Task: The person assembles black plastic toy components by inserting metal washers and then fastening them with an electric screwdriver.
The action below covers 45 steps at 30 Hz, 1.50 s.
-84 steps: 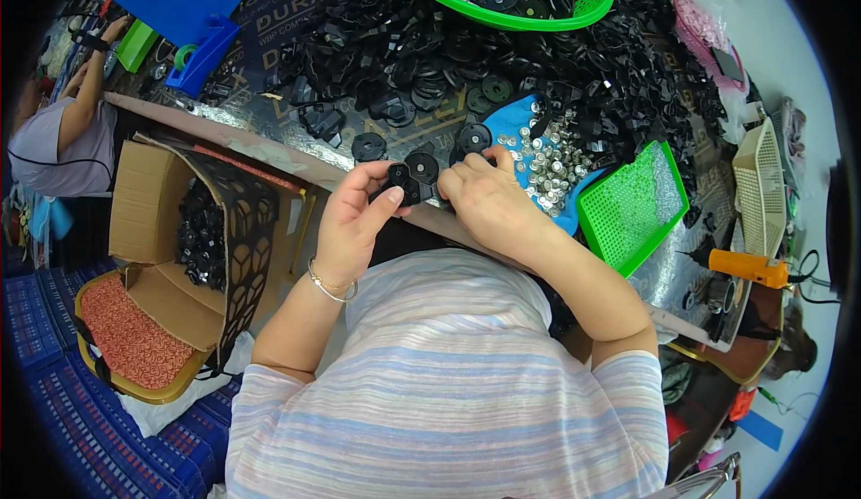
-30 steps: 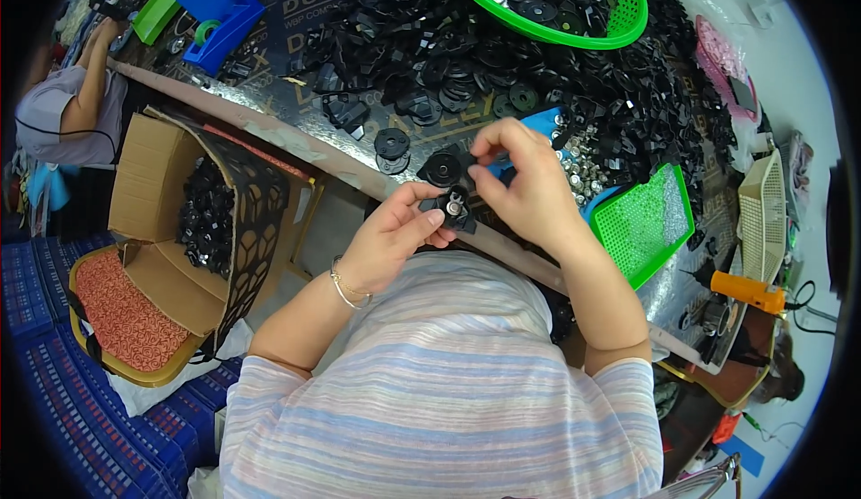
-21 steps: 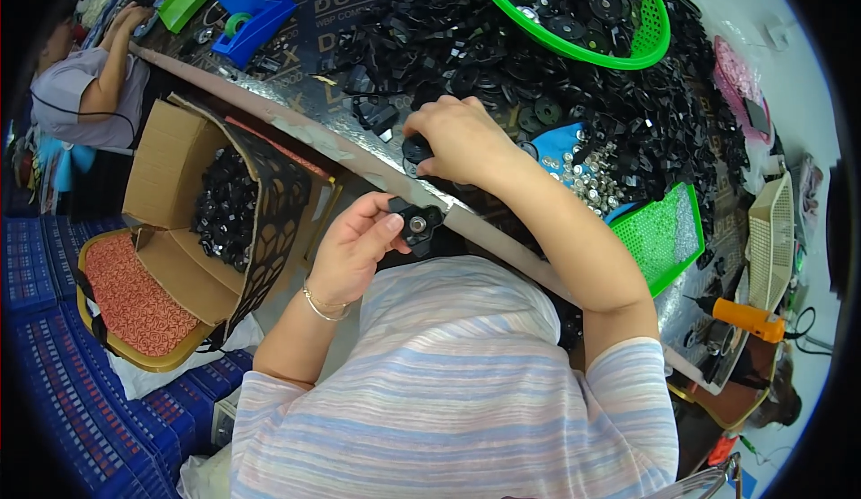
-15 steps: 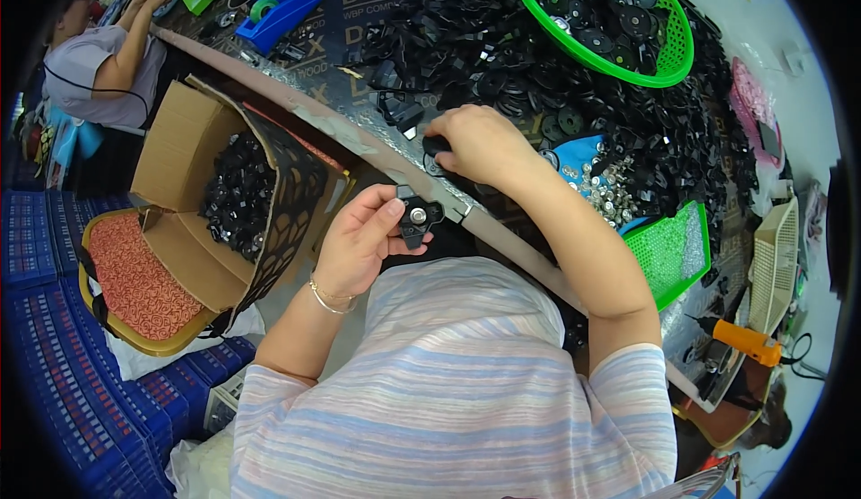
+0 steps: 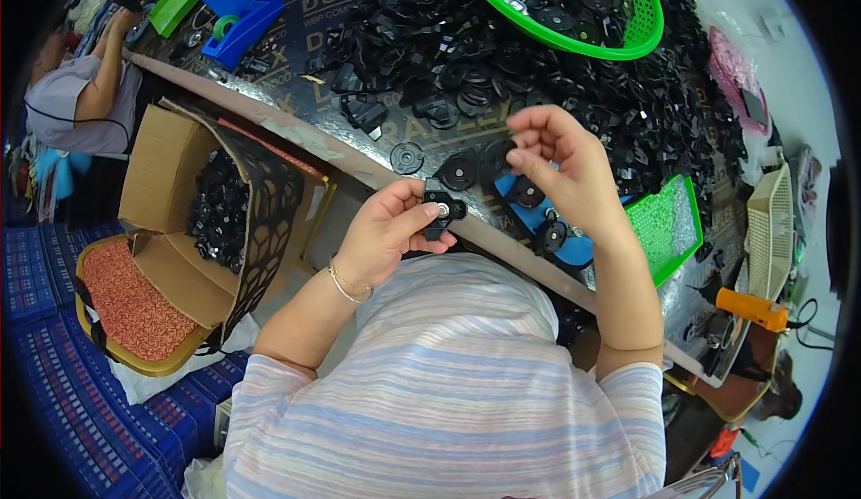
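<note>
My left hand (image 5: 395, 230) pinches a small black plastic part (image 5: 436, 216) with a round silver metal centre, just off the table's near edge. My right hand (image 5: 565, 163) is raised over the table, thumb and fingers apart, with nothing seen between them. Below its fingertips lie black round discs, one (image 5: 458, 172) near the table edge. Another black disc (image 5: 407, 157) sits farther left, close to the held part. More discs rest on a blue sheet (image 5: 574, 251) under my right wrist.
A large heap of black parts (image 5: 421, 51) covers the table, with a green basket (image 5: 650, 37) of discs behind. To the right are a green tray (image 5: 668, 239) and an orange power tool (image 5: 752, 309). An open carton (image 5: 161, 172) of black parts stands left; another person (image 5: 81, 95) sits beyond.
My right hand has lifted from the disc at the table edge and moved right, its fingers opening. My left hand has shifted slightly right, still holding the black plastic part.
</note>
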Available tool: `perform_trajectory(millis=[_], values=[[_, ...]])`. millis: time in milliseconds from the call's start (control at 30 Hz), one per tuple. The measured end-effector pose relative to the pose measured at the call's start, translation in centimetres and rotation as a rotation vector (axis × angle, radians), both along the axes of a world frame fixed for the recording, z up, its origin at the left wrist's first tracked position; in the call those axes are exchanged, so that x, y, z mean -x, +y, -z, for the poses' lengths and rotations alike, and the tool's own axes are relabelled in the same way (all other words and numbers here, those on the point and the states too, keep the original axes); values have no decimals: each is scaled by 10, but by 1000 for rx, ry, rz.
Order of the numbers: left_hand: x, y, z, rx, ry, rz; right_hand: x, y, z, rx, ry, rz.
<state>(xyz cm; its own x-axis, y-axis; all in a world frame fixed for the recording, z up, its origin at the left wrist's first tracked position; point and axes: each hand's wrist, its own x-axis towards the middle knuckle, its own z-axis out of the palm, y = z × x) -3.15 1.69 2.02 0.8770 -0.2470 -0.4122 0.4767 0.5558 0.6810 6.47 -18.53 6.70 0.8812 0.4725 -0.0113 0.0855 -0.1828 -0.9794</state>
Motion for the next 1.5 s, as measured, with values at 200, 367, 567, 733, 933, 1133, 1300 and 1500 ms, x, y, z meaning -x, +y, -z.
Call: perform_trajectory(millis=[200, 367, 567, 733, 933, 1133, 1300, 1500], values=[[-6, -18, -1, -55, 0, 54, 19, -20, 3, -28, 115, -7], [-4, -27, 0, 35, 33, 60, 28, -28, -4, 101, 26, -91], [-7, -42, -6, 152, 20, 148, 32, -19, -2, 322, -287, -111], [-8, -45, -8, 135, 24, 159, 35, -23, -2, 339, -306, -69], [-8, -45, -2, 155, 13, 127, 45, -24, -9, 383, -512, -107], [-9, -45, -1, 142, 0, 129, 47, -24, -5, 382, -428, -124], [-8, -44, -2, 114, -18, 133, 47, -22, -3, 401, -453, -135], [-3, -44, 4, 4, -18, 137, 53, -21, 3, 393, -438, -140]])
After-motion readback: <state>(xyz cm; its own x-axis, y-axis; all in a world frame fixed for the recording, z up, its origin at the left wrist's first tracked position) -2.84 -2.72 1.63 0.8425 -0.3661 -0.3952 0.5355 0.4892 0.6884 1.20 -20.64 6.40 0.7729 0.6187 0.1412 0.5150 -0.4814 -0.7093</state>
